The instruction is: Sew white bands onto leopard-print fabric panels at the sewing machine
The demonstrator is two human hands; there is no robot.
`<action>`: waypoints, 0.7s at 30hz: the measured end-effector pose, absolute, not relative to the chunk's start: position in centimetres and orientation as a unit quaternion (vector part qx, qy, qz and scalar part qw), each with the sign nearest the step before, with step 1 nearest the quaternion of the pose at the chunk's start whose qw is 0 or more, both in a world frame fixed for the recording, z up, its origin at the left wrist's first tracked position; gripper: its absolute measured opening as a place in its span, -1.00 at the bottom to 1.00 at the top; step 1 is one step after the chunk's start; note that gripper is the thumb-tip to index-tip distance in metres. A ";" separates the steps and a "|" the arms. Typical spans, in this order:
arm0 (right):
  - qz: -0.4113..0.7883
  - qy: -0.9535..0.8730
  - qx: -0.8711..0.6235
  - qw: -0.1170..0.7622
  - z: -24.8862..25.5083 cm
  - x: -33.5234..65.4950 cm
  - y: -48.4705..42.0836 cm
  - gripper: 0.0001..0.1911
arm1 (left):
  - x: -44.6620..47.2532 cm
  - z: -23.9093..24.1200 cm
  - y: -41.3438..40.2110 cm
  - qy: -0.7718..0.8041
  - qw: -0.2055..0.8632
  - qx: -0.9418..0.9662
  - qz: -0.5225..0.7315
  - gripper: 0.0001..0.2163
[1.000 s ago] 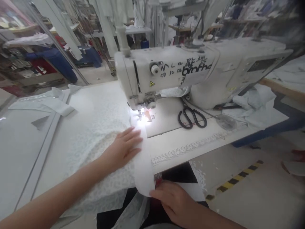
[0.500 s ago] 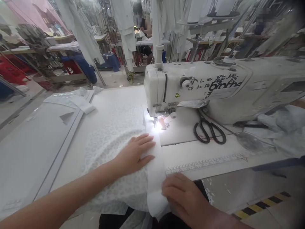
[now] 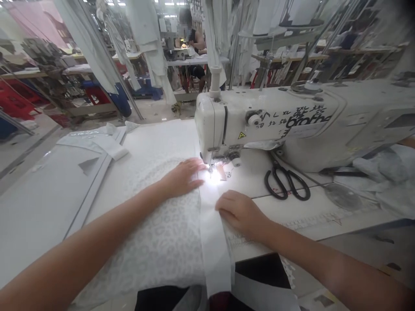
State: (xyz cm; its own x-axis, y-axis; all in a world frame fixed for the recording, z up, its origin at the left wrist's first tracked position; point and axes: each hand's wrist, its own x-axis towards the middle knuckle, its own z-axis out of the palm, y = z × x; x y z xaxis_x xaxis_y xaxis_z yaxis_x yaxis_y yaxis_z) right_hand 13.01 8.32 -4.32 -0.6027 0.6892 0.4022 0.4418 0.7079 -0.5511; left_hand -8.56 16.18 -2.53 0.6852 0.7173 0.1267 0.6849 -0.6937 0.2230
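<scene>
Under the lit needle of a white sewing machine runs a plain white fabric strip, lying along the edge of a pale leopard-patterned fabric. My left hand lies flat on the patterned fabric, just left of the presser foot, fingers stretched out. On the strip's right edge, below the needle, my right hand is closed with its fingertips pinching the strip. The strip's lower end hangs over the table's front edge toward my lap.
Black-handled scissors lie right of the needle. A clear ruler runs along the table front. Crumpled pale fabric sits at the far right, and white fabric pieces lie at the left. A person works at another machine behind.
My left hand has slid forward to beside the needle. My right hand has moved up from the table's front edge along the strip. More patterned fabric shows below my left arm.
</scene>
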 end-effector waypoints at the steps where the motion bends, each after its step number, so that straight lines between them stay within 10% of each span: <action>1: 0.200 -0.872 -0.327 0.305 -4.4 12.9 8.6 -0.78 | -8.5 -2.5 16.3 0.403 0.065 0.906 0.107 -0.68; 9: 0.177 -0.894 -0.229 0.343 -5.5 15.3 -0.4 -0.70 | -10.7 -3.1 9.2 0.521 0.060 0.850 0.047 -0.51; 21: 0.649 -0.507 -0.401 0.402 -11.7 13.4 -5.8 -0.73 | -7.8 -5.6 -7.0 0.278 -0.028 0.954 0.106 -0.58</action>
State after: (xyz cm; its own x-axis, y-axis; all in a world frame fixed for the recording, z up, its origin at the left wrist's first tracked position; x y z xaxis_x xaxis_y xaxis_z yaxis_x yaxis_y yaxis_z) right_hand 13.37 -5.79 -11.70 -0.3546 0.9282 -0.1125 -0.1154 -0.1629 -0.9799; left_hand -7.83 -6.97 -5.62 0.8235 0.5239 0.2177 0.5359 -0.8443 0.0045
